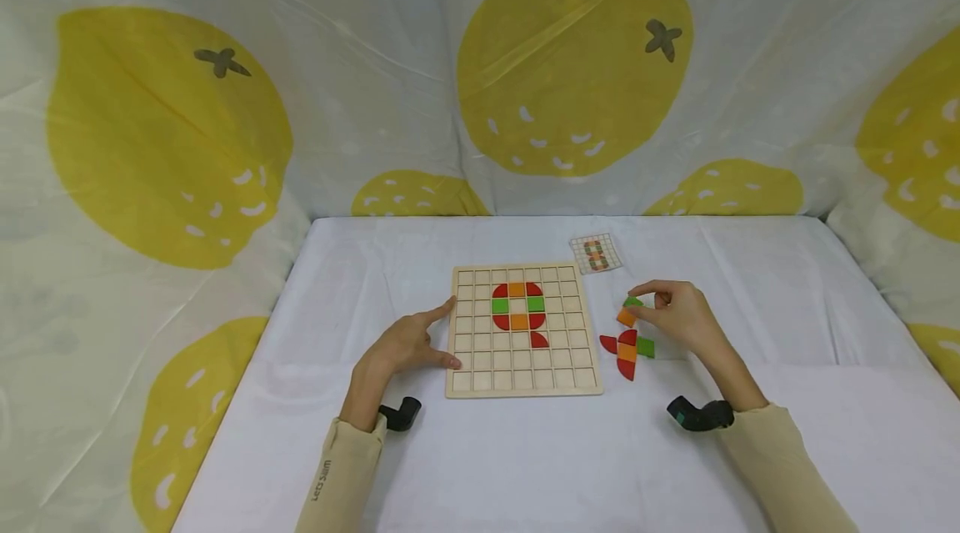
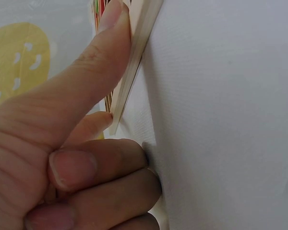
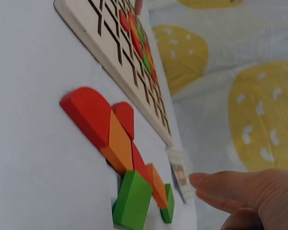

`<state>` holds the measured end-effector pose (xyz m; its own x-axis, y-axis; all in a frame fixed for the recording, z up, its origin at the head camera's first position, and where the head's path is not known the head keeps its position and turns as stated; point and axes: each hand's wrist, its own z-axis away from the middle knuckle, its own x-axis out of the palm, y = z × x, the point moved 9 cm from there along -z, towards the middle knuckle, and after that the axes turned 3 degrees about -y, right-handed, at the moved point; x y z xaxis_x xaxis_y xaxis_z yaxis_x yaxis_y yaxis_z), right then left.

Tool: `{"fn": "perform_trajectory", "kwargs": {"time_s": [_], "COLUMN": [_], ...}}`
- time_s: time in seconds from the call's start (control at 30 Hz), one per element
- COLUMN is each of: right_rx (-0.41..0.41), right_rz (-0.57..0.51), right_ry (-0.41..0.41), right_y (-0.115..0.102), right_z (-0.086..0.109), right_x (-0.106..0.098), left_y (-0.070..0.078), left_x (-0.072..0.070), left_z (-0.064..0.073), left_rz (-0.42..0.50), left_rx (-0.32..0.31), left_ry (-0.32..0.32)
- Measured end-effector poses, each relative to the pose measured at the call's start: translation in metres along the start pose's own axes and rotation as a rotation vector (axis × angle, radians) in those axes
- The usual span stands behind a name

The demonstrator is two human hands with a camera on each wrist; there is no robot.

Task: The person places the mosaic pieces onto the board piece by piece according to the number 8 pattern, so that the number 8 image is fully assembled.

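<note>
A wooden grid board (image 1: 480,366) lies mid-table with a ring of red, orange and green pieces (image 1: 517,305) set in its cells. My left hand (image 1: 408,343) rests at the board's left edge, index finger and thumb straight against the edge (image 2: 139,43), the other fingers curled. To the right of the board, my right hand (image 1: 678,314) hovers with relaxed fingertips (image 3: 201,181) just by a small orange piece (image 1: 626,317) (image 3: 156,184) and a green piece (image 1: 633,300) (image 3: 169,206). Both pieces lie on the cloth.
A loose cluster of red, orange and green pieces (image 1: 627,352) lies just right of the board's near corner, with a green block (image 3: 132,199) nearest the right wrist camera. A small pattern card (image 1: 596,253) sits behind the board. Lemon-print cloth walls surround the white table (image 1: 525,466).
</note>
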<state>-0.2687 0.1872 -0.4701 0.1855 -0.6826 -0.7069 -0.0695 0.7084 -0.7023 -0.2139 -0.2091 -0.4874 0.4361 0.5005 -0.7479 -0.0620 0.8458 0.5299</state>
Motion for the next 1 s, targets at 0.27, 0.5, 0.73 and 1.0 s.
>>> {"fn": "perform_trajectory", "kwargs": {"time_s": [0.27, 0.5, 0.73, 1.0], "right_rx": [0.052, 0.073, 0.070, 0.088], "right_rz": [0.015, -0.010, -0.031, -0.031], "right_ry": [-0.019, -0.033, -0.031, -0.023], "right_y": [0.027, 0.036, 0.037, 0.037], "right_z": [-0.003, -0.003, -0.004, -0.005], "right_x": [-0.011, -0.009, -0.005, 0.004], "left_y": [0.000, 0.000, 0.000, 0.000], "left_x": [0.001, 0.000, -0.001, -0.001], "left_z": [0.002, 0.002, 0.000, 0.000], "left_rz": [0.010, 0.010, -0.008, -0.024], "left_rx": [0.005, -0.006, -0.001, 0.001], "left_ry": [-0.004, 0.002, 0.006, 0.009]}}
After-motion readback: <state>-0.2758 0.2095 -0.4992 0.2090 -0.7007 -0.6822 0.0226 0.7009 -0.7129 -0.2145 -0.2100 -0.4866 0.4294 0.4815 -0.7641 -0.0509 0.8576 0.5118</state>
